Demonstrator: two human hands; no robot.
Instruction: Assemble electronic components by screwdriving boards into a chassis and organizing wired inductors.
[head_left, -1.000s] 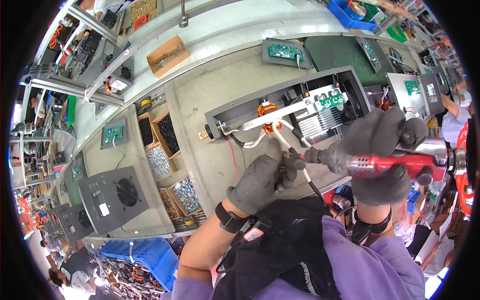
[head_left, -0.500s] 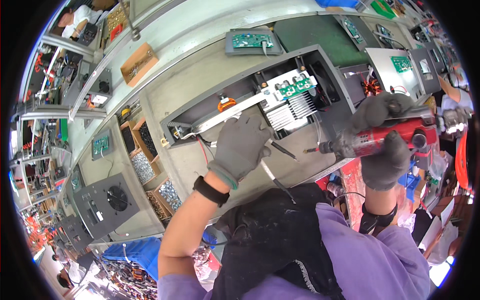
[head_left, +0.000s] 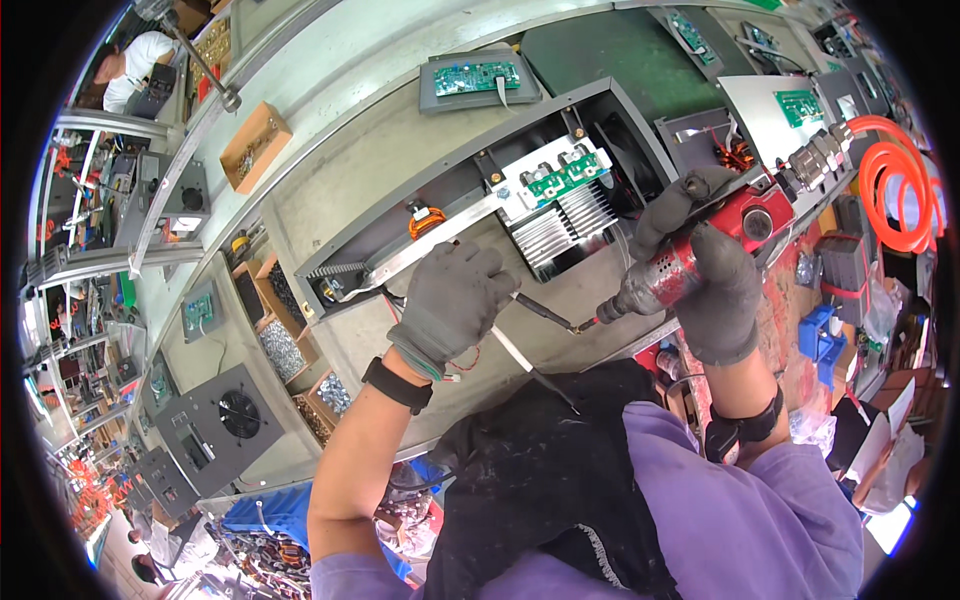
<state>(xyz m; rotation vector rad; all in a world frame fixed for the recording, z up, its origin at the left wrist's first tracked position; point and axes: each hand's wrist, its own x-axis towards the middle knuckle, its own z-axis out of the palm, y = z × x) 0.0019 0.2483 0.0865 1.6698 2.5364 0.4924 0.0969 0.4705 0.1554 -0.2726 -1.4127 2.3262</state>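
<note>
My left hand, in a grey glove, is closed around cables at the near edge of an open grey metal case. A black-sleeved cable and a white-sleeved cable stick out past its fingers. My right hand, also gloved, grips a red power screwdriver with its bit pointing left. The bit's tip is at the black cable's end; whether they touch I cannot tell. Inside the case are a finned heat sink, a green circuit board and an orange-wound coil.
Boxes of screws stand left of the case, by a grey panel with a fan. Another circuit board lies behind it. A coiled orange hose hangs at the right. A cardboard tray sits on the far ledge.
The screwdriver has swung and moved left, so its bit has come to the black cable's end. My left hand still holds the cables. The whole view has shifted slightly.
</note>
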